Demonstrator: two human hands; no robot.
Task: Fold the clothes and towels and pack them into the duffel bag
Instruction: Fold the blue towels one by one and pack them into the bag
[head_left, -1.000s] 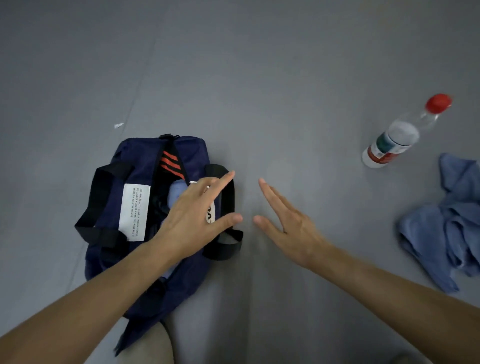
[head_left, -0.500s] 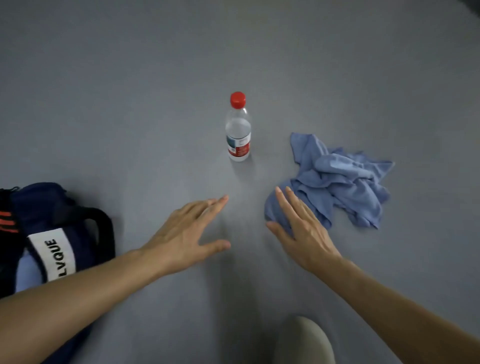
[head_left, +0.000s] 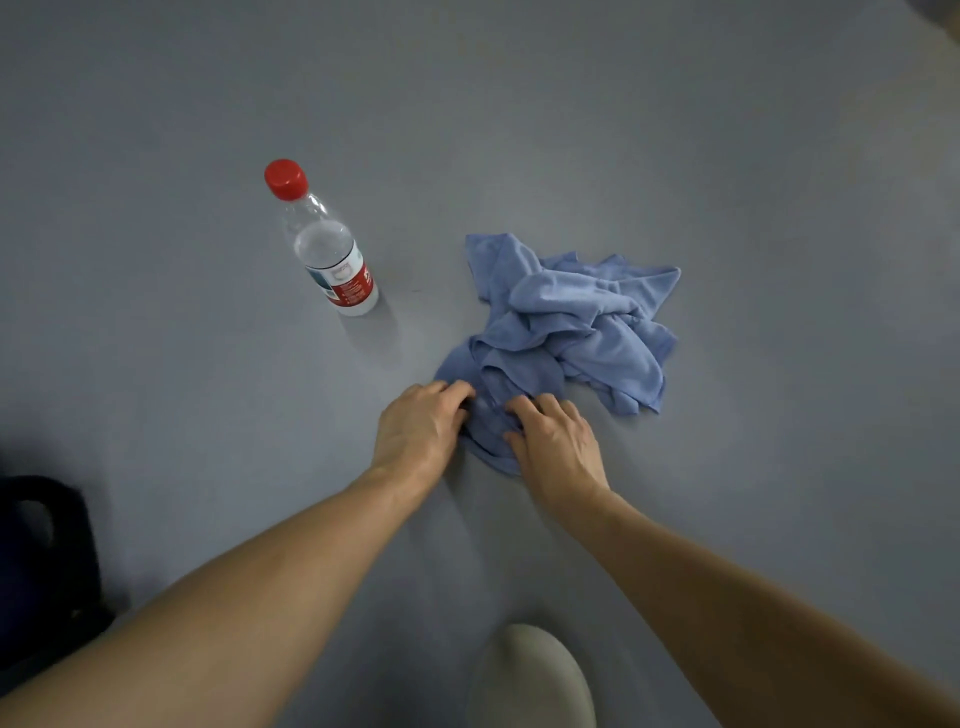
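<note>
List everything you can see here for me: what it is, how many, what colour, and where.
bottle: one, clear with a red cap, standing on the floor left of the towel
towel: one, light blue, crumpled on the floor at centre
bag: one, dark navy, cut off at the left edge
floor: one, grey, under everything
pale shape: one, off-white, bottom edge; cannot tell what it is
left hand: one, at the towel's near edge, fingers curled on it
right hand: one, beside the left, fingers curled on the same edge
</note>
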